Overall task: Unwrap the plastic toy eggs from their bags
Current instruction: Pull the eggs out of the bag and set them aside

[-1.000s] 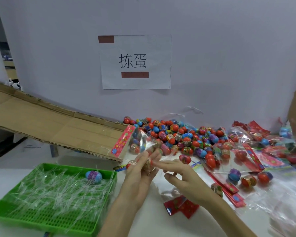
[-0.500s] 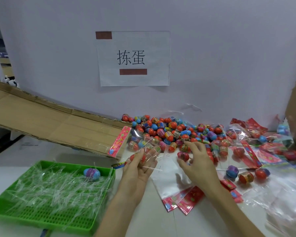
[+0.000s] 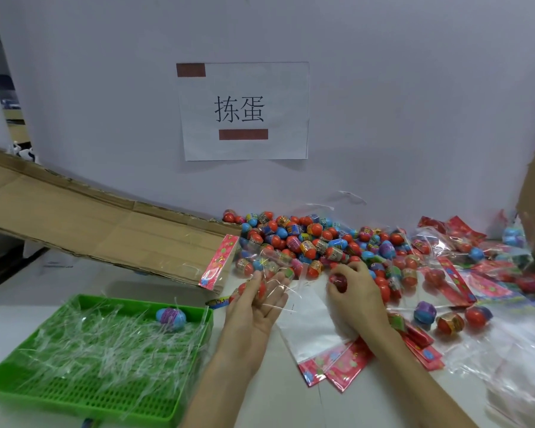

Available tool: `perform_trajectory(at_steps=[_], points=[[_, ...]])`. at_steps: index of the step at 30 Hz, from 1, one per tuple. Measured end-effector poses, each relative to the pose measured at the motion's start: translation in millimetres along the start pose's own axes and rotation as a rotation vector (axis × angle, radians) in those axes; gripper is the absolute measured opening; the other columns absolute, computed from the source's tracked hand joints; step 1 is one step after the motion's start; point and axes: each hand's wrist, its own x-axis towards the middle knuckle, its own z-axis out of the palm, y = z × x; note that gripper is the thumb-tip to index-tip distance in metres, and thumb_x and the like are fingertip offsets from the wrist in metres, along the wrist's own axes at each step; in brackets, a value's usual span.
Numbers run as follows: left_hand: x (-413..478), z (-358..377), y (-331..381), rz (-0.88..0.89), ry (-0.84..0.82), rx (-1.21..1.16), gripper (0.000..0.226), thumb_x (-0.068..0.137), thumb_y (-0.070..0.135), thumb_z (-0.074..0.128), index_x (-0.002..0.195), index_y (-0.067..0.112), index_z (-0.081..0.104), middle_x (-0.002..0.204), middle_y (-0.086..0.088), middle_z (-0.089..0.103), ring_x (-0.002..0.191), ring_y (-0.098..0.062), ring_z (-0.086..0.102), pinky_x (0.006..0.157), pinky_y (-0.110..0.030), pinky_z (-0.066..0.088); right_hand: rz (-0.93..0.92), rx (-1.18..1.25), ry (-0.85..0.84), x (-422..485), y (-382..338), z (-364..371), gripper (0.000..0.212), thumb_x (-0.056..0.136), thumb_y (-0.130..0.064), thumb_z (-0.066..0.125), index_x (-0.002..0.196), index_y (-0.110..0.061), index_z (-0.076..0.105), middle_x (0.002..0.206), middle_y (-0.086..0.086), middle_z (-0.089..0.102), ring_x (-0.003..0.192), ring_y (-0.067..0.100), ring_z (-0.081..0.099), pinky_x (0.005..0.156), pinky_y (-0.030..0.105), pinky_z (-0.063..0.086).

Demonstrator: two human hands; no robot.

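Note:
My left hand (image 3: 258,304) lies palm up with a red toy egg (image 3: 251,290) pinched under its thumb, and a clear plastic strip (image 3: 283,291) trails over the fingers. My right hand (image 3: 357,299) is curled round another red egg (image 3: 338,281) at the near edge of the big pile of red and blue eggs (image 3: 306,239). A clear bag with a pink header (image 3: 220,262), holding several eggs, lies just behind my left hand. An empty bag (image 3: 309,322) lies flat between my wrists.
A green tray (image 3: 195,375) at the left holds clear plastic strips and one blue-purple egg (image 3: 170,315). Flattened cardboard (image 3: 90,223) slopes behind it. Three loose eggs (image 3: 450,322) and many empty bags (image 3: 507,350) lie at the right. The wall stands close behind.
My right hand left my left hand, reached to the edge of the pile and closed round a red egg. The emptied bag now lies flat on the table. My left hand keeps its egg.

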Motion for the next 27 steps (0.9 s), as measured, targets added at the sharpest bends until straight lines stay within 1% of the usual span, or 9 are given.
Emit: perform_trajectory(at_steps=[3,8,10,12,14,17,19,22,27], points=[[1.2,-1.8,2.5,0.013,-0.007,-0.001,0.042,0.082,0.028,0.068,0.118,0.006,0.07,0.115,-0.019,0.075,0.107,-0.029,0.074,0.097,-0.041,0.055,-0.023,0.069,0.045,-2.9,7.3,-3.5,0.022,0.087,-0.021,0.074,0.109,-0.023,0.076,0.106,-0.006,0.058,0.09,0.013,0.056,0.074,0.018,0.041],[1.3,-2.5,3.1,0.024,-0.009,-0.013,0.043,0.082,0.03,0.068,0.117,0.006,0.069,0.114,-0.02,0.075,0.104,-0.028,0.075,0.088,-0.038,0.062,-0.103,0.252,0.165,-7.2,-7.0,-21.0,0.023,0.087,-0.023,0.079,0.108,-0.033,0.076,0.112,-0.012,0.066,0.098,0.002,0.062,0.086,0.021,0.053],[0.6,-2.1,3.7,0.031,-0.011,-0.031,0.039,0.082,0.031,0.068,0.114,0.008,0.069,0.116,-0.021,0.074,0.106,-0.03,0.075,0.09,-0.04,0.062,-0.105,0.455,0.168,-10.1,-19.9,-29.5,0.024,0.088,-0.022,0.079,0.103,-0.04,0.075,0.103,-0.016,0.071,0.086,-0.001,0.065,0.075,0.014,0.054],[0.6,-2.3,4.3,0.044,-0.01,-0.058,0.04,0.083,0.032,0.068,0.118,0.013,0.068,0.117,-0.018,0.075,0.107,-0.03,0.074,0.095,-0.042,0.057,-0.056,0.737,0.055,-13.4,-30.8,-37.3,0.021,0.088,-0.023,0.078,0.102,-0.04,0.078,0.095,-0.011,0.076,0.077,0.009,0.066,0.067,0.02,0.055],[2.2,-3.6,5.1,0.054,-0.005,-0.074,0.039,0.087,0.034,0.067,0.122,0.018,0.067,0.114,-0.015,0.076,0.107,-0.03,0.074,0.096,-0.042,0.054,-0.01,1.019,-0.134,-17.2,-38.5,-42.3,0.025,0.087,-0.03,0.074,0.111,-0.034,0.078,0.101,-0.002,0.077,0.084,0.019,0.066,0.07,0.026,0.054],[5.0,-4.6,5.5,0.046,0.009,-0.07,0.028,0.098,0.035,0.061,0.123,0.023,0.066,0.114,-0.012,0.077,0.112,-0.028,0.072,0.1,-0.042,0.053,0.036,1.3,-0.357,-18.8,-43.0,-44.1,0.037,0.087,-0.031,0.071,0.123,-0.024,0.074,0.113,0.008,0.073,0.087,0.018,0.065,0.073,0.025,0.053],[5.2,-3.6,5.3,0.049,0.028,-0.064,0.031,0.095,0.036,0.063,0.122,0.023,0.067,0.116,-0.013,0.076,0.112,-0.028,0.072,0.098,-0.041,0.053,0.039,1.359,-0.463,-18.5,-43.8,-42.8,0.043,0.086,-0.032,0.073,0.128,-0.022,0.071,0.122,0.009,0.071,0.089,0.017,0.065,0.074,0.024,0.054],[4.2,-2.9,5.7,0.068,0.059,-0.05,0.045,0.084,0.04,0.067,0.125,0.021,0.067,0.122,-0.015,0.074,0.115,-0.028,0.071,0.097,-0.039,0.054,0.027,1.38,-0.592,-18.1,-43.1,-39.6,0.046,0.089,-0.029,0.068,0.134,-0.017,0.067,0.131,0.015,0.065,0.103,0.027,0.058,0.077,0.027,0.053],[3.6,-2.7,6.2,0.073,0.068,-0.063,0.05,0.093,0.039,0.064,0.136,0.014,0.061,0.126,-0.017,0.071,0.111,-0.026,0.073,0.094,-0.037,0.055,-0.026,1.333,-0.783,-22.2,-44.6,-43.5,0.047,0.087,-0.031,0.069,0.13,-0.014,0.068,0.119,0.012,0.071,0.102,0.024,0.068,0.074,0.027,0.054]])
